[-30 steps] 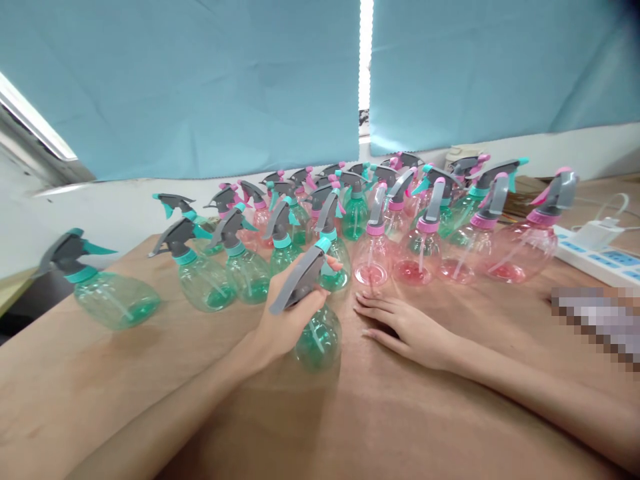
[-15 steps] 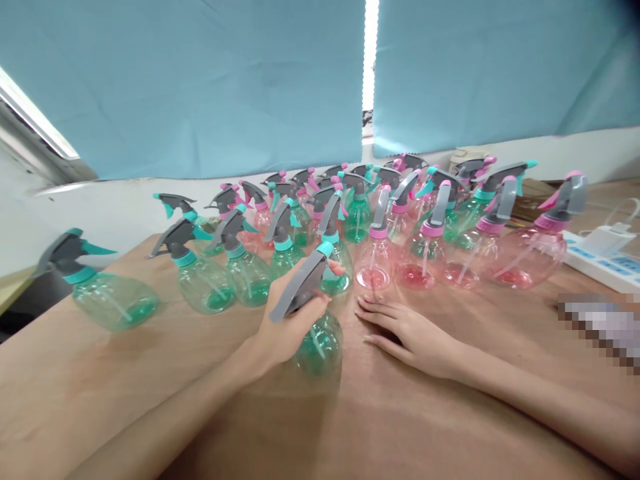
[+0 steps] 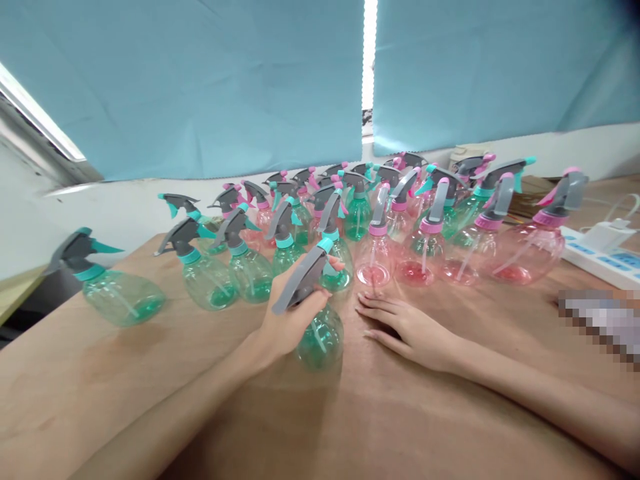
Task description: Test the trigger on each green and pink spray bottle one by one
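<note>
My left hand (image 3: 293, 313) is wrapped round the neck of a green spray bottle (image 3: 323, 340) with a grey head and a turquoise nozzle. The bottle stands in front of the others, its head pointing away to the right; its collar is hidden by my fingers. My right hand (image 3: 407, 327) lies flat on the wooden table (image 3: 390, 413), fingers stretched left and holding nothing. Just beyond its fingertips stands a pink spray bottle (image 3: 375, 260). A green spray bottle (image 3: 250, 273) is among those left of my left hand.
Several green and pink spray bottles crowd the table's back half. One green spray bottle (image 3: 120, 297) stands apart at the left edge. To the right are a white power strip (image 3: 600, 260) with a plug and a blurred-out object (image 3: 605, 320). A blue curtain (image 3: 225, 87) hangs behind.
The view has shifted slightly, so the bottles at the left appear a little further right. Both hands keep their places, the left still round the green spray bottle.
</note>
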Action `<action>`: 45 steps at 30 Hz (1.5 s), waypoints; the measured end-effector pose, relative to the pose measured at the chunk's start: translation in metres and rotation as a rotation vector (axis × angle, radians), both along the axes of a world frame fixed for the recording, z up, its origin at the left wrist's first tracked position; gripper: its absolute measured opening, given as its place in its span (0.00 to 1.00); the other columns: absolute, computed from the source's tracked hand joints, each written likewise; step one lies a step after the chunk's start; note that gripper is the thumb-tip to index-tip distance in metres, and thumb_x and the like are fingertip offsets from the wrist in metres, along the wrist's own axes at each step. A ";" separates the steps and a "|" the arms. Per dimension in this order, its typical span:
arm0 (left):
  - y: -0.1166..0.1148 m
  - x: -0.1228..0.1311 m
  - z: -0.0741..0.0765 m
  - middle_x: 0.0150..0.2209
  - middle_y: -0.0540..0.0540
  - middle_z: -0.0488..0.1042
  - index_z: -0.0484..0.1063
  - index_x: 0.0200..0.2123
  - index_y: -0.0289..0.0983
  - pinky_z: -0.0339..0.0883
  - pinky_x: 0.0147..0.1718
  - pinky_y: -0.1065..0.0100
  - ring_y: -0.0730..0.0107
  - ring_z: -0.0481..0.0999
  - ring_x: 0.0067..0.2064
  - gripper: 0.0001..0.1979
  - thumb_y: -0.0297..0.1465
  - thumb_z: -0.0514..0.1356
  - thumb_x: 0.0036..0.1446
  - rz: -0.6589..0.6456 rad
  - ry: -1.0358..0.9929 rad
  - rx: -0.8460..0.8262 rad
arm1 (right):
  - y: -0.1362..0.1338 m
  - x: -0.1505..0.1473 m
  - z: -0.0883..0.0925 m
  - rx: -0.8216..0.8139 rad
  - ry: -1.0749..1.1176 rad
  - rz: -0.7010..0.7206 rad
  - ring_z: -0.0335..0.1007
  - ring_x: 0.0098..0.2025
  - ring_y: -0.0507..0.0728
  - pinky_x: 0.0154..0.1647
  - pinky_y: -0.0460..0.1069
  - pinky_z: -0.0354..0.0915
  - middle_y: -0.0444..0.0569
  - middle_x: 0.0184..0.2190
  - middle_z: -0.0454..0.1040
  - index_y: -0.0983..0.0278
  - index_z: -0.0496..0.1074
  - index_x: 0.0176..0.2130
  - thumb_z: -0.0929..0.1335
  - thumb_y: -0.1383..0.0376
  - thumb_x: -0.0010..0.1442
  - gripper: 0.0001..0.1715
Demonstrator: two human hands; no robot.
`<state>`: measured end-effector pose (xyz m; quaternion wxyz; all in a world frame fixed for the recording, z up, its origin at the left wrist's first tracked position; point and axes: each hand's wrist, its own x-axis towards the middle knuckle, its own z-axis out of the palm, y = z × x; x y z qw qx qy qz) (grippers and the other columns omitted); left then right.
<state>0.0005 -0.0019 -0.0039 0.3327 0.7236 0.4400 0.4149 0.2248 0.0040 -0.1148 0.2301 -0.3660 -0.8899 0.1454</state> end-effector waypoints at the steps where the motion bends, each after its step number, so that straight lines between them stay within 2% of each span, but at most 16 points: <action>1: 0.000 0.000 0.000 0.29 0.51 0.73 0.71 0.45 0.40 0.66 0.30 0.66 0.67 0.72 0.29 0.16 0.29 0.56 0.52 0.002 0.004 -0.002 | 0.000 0.000 0.000 0.000 -0.006 -0.003 0.57 0.64 0.63 0.62 0.62 0.57 0.53 0.62 0.64 0.62 0.63 0.62 0.60 0.54 0.67 0.28; 5: -0.001 0.000 -0.001 0.26 0.51 0.70 0.72 0.45 0.41 0.66 0.30 0.66 0.65 0.73 0.30 0.15 0.29 0.55 0.53 0.005 0.000 -0.019 | 0.000 0.000 0.001 0.003 -0.017 -0.004 0.57 0.64 0.63 0.63 0.62 0.57 0.53 0.62 0.64 0.63 0.63 0.62 0.59 0.53 0.67 0.29; 13: 0.000 0.000 -0.002 0.21 0.54 0.65 0.72 0.44 0.41 0.67 0.32 0.64 0.70 0.66 0.23 0.14 0.30 0.56 0.54 -0.003 -0.019 -0.022 | 0.000 0.000 0.001 0.001 0.008 0.002 0.58 0.63 0.63 0.62 0.63 0.57 0.54 0.61 0.64 0.61 0.63 0.61 0.60 0.54 0.67 0.28; 18: -0.002 0.003 0.003 0.28 0.51 0.72 0.71 0.44 0.40 0.65 0.29 0.66 0.71 0.67 0.24 0.15 0.30 0.56 0.51 0.022 -0.003 -0.004 | 0.001 0.000 0.001 0.002 -0.001 0.004 0.57 0.64 0.64 0.62 0.63 0.57 0.54 0.61 0.64 0.62 0.63 0.62 0.60 0.54 0.67 0.28; 21: -0.001 0.002 0.003 0.24 0.53 0.70 0.71 0.45 0.40 0.64 0.28 0.66 0.70 0.67 0.23 0.16 0.30 0.55 0.51 0.017 0.011 -0.013 | 0.000 0.000 0.001 -0.005 0.006 0.004 0.58 0.63 0.63 0.63 0.63 0.57 0.54 0.61 0.65 0.61 0.63 0.61 0.60 0.54 0.67 0.28; 24: 0.001 0.001 0.002 0.25 0.53 0.70 0.71 0.46 0.40 0.63 0.27 0.67 0.70 0.67 0.23 0.17 0.30 0.56 0.50 -0.003 0.015 -0.008 | 0.000 0.000 0.003 -0.015 -0.007 0.001 0.57 0.64 0.63 0.63 0.62 0.56 0.54 0.61 0.65 0.62 0.63 0.61 0.60 0.54 0.67 0.28; 28: 0.001 0.000 0.002 0.20 0.55 0.66 0.71 0.46 0.40 0.62 0.27 0.67 0.69 0.65 0.22 0.17 0.30 0.56 0.51 -0.001 0.006 -0.022 | 0.000 0.000 0.004 -0.015 -0.022 0.006 0.57 0.64 0.62 0.63 0.61 0.56 0.54 0.61 0.64 0.63 0.63 0.62 0.59 0.53 0.67 0.29; 33: -0.002 0.002 0.004 0.25 0.53 0.70 0.71 0.45 0.40 0.62 0.27 0.67 0.68 0.68 0.25 0.16 0.30 0.56 0.51 0.022 0.008 -0.013 | 0.001 0.001 0.002 -0.010 0.001 0.004 0.58 0.64 0.63 0.63 0.62 0.56 0.54 0.61 0.65 0.62 0.63 0.62 0.60 0.54 0.67 0.28; 38: -0.002 0.002 0.004 0.22 0.55 0.67 0.71 0.45 0.40 0.64 0.29 0.65 0.70 0.65 0.22 0.17 0.29 0.56 0.51 0.000 -0.005 -0.016 | 0.001 0.001 0.001 -0.006 0.007 0.015 0.57 0.64 0.63 0.63 0.62 0.56 0.53 0.61 0.64 0.61 0.63 0.61 0.60 0.54 0.67 0.28; 41: 0.000 0.002 0.003 0.21 0.55 0.65 0.72 0.45 0.40 0.64 0.30 0.65 0.69 0.67 0.24 0.16 0.30 0.56 0.51 0.004 -0.013 -0.012 | 0.001 0.001 0.001 -0.002 -0.001 0.002 0.58 0.64 0.63 0.63 0.62 0.57 0.53 0.61 0.65 0.61 0.63 0.61 0.60 0.54 0.67 0.28; 45: 0.001 0.001 0.002 0.26 0.52 0.68 0.71 0.42 0.40 0.63 0.29 0.66 0.65 0.71 0.30 0.14 0.30 0.56 0.50 -0.002 -0.023 -0.027 | 0.000 0.001 0.000 -0.002 -0.011 0.003 0.57 0.64 0.63 0.63 0.62 0.56 0.54 0.61 0.65 0.62 0.62 0.62 0.60 0.54 0.67 0.28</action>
